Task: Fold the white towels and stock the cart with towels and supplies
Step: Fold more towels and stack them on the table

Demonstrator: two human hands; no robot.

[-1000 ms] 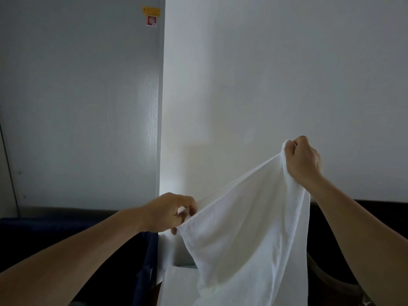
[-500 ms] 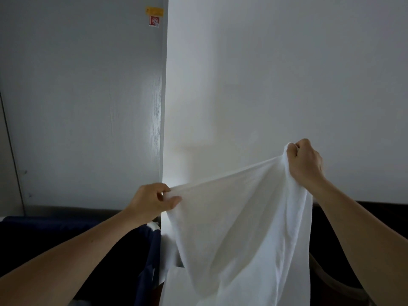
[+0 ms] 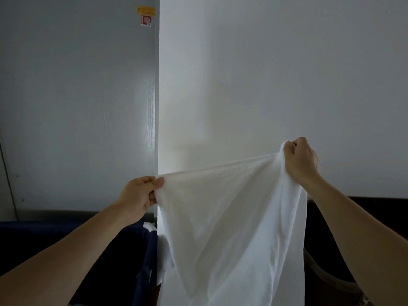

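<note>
1. The soft white cloth towel (image 3: 231, 217) is up in the air in front of the person, before a plain white wall (image 3: 276, 74). It rests on nothing that I can see.
2. The left hand (image 3: 141, 195) pinches the top edge of the towel between thumb and fingers. The right hand (image 3: 301, 161) is curled in a fist round a bunched corner, a bit higher up.
3. I think the hands are held well apart to pull the top edge tight. That lets the towel open out and hang flat, which makes a neat fold easier.
4. The tight top edge runs from side to side and slopes up toward the right hand.
5. The long way of the towel seems to go down. It hangs past the bottom of the view, so its lower end is hidden.
6. A dark blue cloth thing (image 3: 148, 250) sits low down, just beside the hanging towel. I cannot tell what it is.
</note>
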